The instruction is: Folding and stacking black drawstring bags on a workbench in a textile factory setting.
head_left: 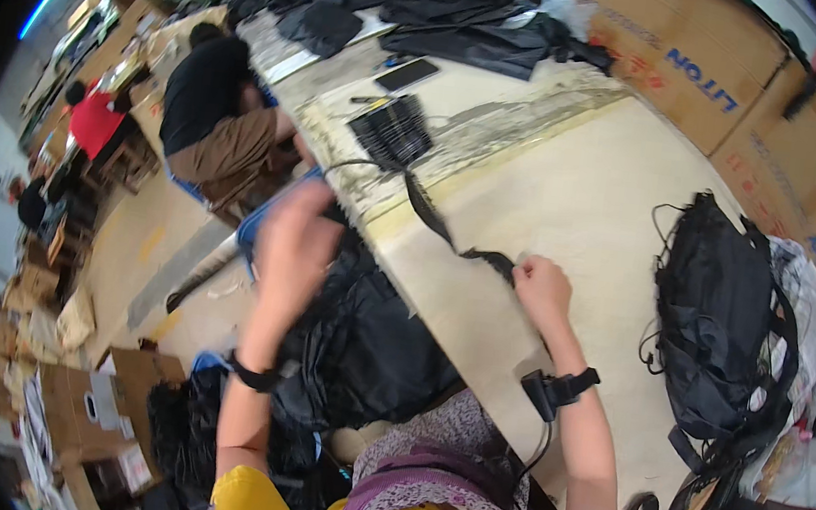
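Observation:
My right hand (542, 288) is closed on one end of a black strap (428, 214) over the pale tabletop. From there the strap runs up and left, past a bundle of thin black strips (392, 130), toward the table's left edge. My left hand (297, 237) is raised beside that edge, above a heap of black fabric (367, 351). Motion smears its fingers, so I cannot make out their pose or whether they hold anything. Each of my wrists wears a dark band with a small device.
A black bag (718, 321) with loose straps lies on the table's right side. A phone (407, 75) and black fabric pieces (464, 30) are at the far end. Large cardboard boxes (672, 58) stand behind. A person in black (207, 96) sits bent over, left of the table.

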`<state>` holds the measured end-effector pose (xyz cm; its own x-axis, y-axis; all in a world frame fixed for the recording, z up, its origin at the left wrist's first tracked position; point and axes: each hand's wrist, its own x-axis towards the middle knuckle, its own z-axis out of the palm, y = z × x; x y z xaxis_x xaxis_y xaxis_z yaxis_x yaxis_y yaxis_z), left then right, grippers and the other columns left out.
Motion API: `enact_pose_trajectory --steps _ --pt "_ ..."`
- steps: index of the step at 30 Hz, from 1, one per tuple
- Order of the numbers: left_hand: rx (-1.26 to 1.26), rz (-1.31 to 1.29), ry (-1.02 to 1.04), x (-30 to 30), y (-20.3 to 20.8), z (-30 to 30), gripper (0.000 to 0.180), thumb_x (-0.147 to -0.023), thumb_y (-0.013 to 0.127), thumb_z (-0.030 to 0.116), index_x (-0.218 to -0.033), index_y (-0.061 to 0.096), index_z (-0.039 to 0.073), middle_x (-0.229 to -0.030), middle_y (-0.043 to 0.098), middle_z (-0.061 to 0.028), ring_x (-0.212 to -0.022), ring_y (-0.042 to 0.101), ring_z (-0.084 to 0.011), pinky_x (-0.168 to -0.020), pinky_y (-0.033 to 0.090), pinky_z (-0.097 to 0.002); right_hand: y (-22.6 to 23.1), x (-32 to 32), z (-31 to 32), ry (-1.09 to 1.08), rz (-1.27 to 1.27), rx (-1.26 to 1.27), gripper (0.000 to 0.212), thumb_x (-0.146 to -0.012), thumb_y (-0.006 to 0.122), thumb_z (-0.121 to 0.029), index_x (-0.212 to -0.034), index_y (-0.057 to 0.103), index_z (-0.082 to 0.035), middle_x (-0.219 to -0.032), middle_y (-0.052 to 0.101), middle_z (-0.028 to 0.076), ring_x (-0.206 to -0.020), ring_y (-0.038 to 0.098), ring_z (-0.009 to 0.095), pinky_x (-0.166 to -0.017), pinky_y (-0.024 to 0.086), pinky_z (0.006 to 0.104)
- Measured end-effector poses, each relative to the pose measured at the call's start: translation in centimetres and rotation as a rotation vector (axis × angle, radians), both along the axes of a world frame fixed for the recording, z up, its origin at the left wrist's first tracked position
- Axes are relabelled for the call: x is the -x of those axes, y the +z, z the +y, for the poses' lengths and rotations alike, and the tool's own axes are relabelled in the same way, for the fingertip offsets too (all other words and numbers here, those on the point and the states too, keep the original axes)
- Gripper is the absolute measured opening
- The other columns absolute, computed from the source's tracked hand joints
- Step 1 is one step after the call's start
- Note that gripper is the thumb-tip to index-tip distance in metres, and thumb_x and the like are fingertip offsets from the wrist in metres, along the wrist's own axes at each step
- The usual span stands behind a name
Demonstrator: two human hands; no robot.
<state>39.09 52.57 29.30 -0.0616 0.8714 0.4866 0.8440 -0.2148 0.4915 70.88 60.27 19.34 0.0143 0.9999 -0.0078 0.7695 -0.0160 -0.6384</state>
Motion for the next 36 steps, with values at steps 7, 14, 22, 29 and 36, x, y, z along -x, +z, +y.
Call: enact_pose_trajectory --steps 7,14,22,29,36 --pt "0.304 0.29 -0.277 -11.1 -13.2 7.8 0.053 -0.092 0.061 0.031 -0.141 0.047 0.018 -0.151 0.035 -0.0149 -0.142 0.029 -0.0333 -0.114 0.022 -0.051 0.2 -0.1 -2.5 0.055 -0.094 -0.115 0.031 -0.086 0.061 -0.017 -0.114 0.056 -0.005 -0.101 0.066 0.016 -0.09 0.064 0.034 -0.077 0.049 0.0472" --pt "0.065 0.384 0.007 -6.4 -15.8 12.9 0.053 -0.093 0.056 0.041 -0.135 0.051 0.009 -0.143 0.046 -0.0157 -0.134 0.04 -0.032 -0.107 0.03 -0.0556 -2.5 -2.6 -5.4 0.582 -0.279 -0.315 0.058 -0.09 0.06 -0.032 -0.135 0.046 0.001 -0.145 0.043 0.016 -0.139 0.033 0.029 -0.116 0.019 0.0483" --pt "-0.053 0.458 0.44 -0.7 -13.3 10.5 0.041 -0.085 0.066 0.032 -0.115 0.061 0.005 -0.122 0.058 -0.0139 -0.115 0.051 -0.0327 -0.093 0.037 -0.0482 -4.3 3.1 -0.9 0.501 -0.22 -0.394 0.07 -0.089 0.058 -0.046 -0.135 0.045 0.005 -0.147 0.041 0.016 -0.141 0.03 0.029 -0.117 0.012 0.0513" --pt "0.06 -0.051 -0.129 -5.0 -9.7 9.8 0.052 -0.079 0.072 0.011 -0.129 0.056 0.007 -0.117 0.055 -0.0193 -0.106 0.055 -0.0366 -0.09 0.046 -0.0414 -4.9 7.0 0.9 0.382 -0.22 -0.41 0.077 -0.084 0.06 -0.051 -0.133 0.047 0.007 -0.143 0.044 0.019 -0.138 0.034 0.031 -0.116 0.014 0.0536" --pt "-0.012 -0.016 0.027 -0.7 -12.7 14.1 0.009 -0.08 0.063 -0.002 -0.087 0.069 -0.002 -0.088 0.064 -0.0172 -0.081 0.064 -0.0349 -0.073 0.05 -0.0372 -5.0 7.2 0.5 0.338 -0.261 -0.432 0.076 -0.083 0.062 -0.05 -0.13 0.05 0.009 -0.141 0.046 0.02 -0.138 0.034 0.032 -0.116 0.014 0.0555"
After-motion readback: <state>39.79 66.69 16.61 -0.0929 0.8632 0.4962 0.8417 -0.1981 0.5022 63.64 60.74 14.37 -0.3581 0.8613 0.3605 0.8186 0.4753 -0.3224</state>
